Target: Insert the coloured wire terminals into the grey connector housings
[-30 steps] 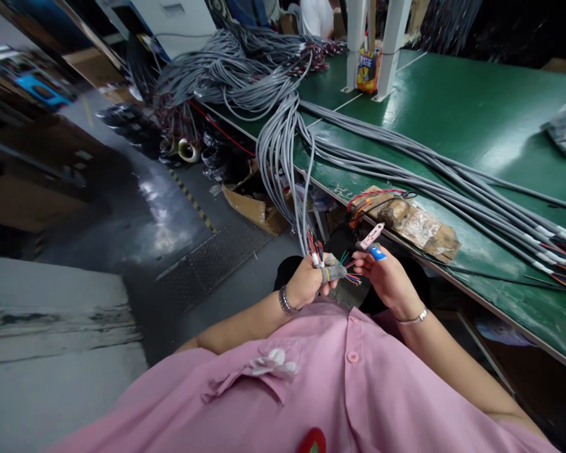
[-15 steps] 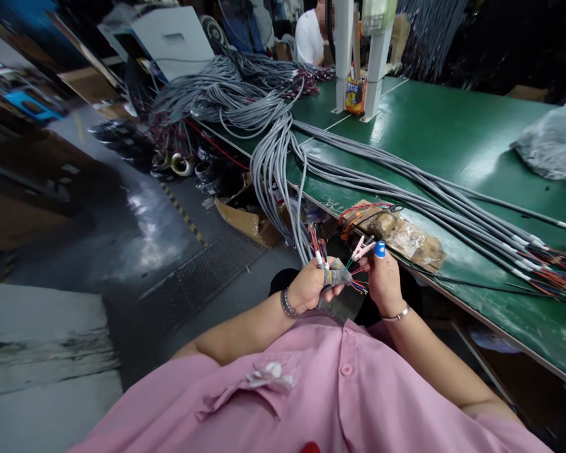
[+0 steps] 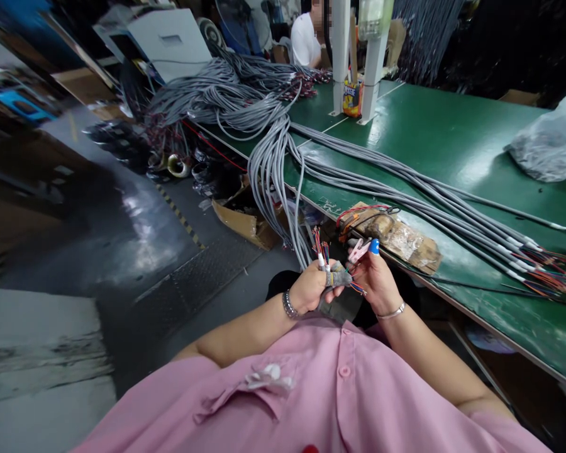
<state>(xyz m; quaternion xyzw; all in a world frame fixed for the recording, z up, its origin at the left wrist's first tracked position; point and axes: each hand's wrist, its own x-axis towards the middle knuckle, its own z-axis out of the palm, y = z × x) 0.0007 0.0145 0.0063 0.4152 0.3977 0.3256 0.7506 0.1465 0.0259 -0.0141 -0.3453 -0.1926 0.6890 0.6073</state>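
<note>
My left hand (image 3: 310, 288) is closed around a few grey cables (image 3: 298, 242) whose stripped ends point up and right. Red, blue and dark wires (image 3: 324, 248) stick up beyond its fingers. A grey finger cover with a yellow band (image 3: 338, 277) is on the left thumb or finger, and more coloured wires (image 3: 357, 288) fan out past its tip. Close beside these wires, my right hand (image 3: 380, 282) grips a small pink clip-like tool (image 3: 358, 251), like a clothes peg. Its thumb wears a blue cover (image 3: 374, 246). The other fingers are partly hidden.
The green table (image 3: 453, 132) carries long grey cables (image 3: 405, 182) with bare wire ends at the right. A taped wooden block (image 3: 400, 239) lies at its near edge. A big cable pile (image 3: 217, 94) is at the back left; a person (image 3: 304, 39) sits beyond. Below stands a cardboard box (image 3: 238, 223).
My right hand has shifted slightly left and turned more palm-up, with the pink tool tilted nearer the wires. My left hand keeps its hold on the cables. The whole view has shifted slightly.
</note>
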